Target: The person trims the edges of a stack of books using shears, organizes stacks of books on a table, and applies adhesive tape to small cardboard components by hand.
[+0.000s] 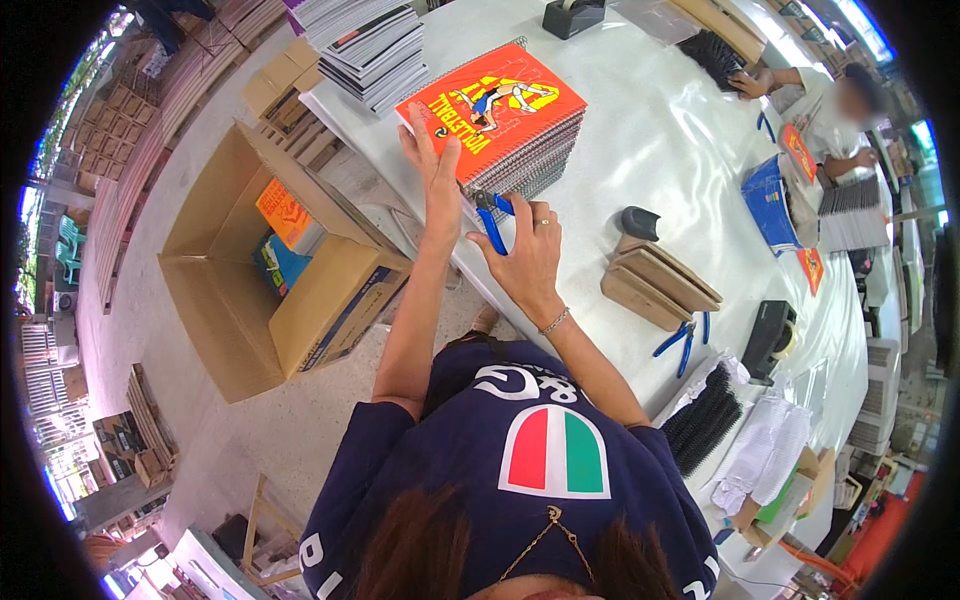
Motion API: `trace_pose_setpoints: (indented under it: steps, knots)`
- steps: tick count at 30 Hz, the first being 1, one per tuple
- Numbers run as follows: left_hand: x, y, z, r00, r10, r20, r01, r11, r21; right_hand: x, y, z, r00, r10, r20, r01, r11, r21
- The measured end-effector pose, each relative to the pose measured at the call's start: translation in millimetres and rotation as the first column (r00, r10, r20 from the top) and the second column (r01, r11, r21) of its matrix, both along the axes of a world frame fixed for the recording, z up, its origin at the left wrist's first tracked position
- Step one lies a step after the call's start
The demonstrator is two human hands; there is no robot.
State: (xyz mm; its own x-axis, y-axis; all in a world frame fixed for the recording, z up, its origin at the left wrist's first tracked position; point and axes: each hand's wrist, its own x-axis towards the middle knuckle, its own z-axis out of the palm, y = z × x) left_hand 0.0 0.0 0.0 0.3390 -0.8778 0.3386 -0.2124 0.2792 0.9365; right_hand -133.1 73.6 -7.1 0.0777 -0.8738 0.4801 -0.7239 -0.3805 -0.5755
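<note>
A stack of spiral-bound notebooks (515, 105) with red-orange covers stands on the white-covered table, its top cover showing a volleyball player. My left hand (438, 172) lies against the left edge of the stack, fingers stretched out, touching the top cover. Blue-handled pliers (490, 230) are gripped in my right hand (530, 255), their dark jaws close to the wire coil at the stack's near corner. What the jaws touch is too small to make out.
Left of the table, an open cardboard box (230, 300) holds several notebooks. Grey book stacks (365, 50) stand behind. Rightward lie cardboard pieces (660, 285), another pair of pliers (682, 345), a tape dispenser (770, 340) and black coils (705, 420). A co-worker (815, 110) works across the table.
</note>
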Motion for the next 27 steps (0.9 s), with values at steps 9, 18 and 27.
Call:
trace_pose_setpoints:
  steps: [9,18,27]
  knots:
    - [-0.8,-2.8,7.5,0.991,-0.058,-0.122,0.054,0.998,-0.039,0.8,-3.8,-3.5,1.000,0.005,0.014,-0.005,1.000,0.000]
    - [-3.0,-1.4,4.0,0.990,-0.051,-0.134,0.045,0.998,-0.051,-2.0,-5.6,-11.4,0.995,0.049,0.088,-0.050,0.999,0.016]
    - [0.5,-0.2,5.3,0.997,-0.062,-0.041,0.058,0.995,-0.082,-21.6,-8.1,4.2,0.544,0.085,0.835,-0.746,0.505,0.435]
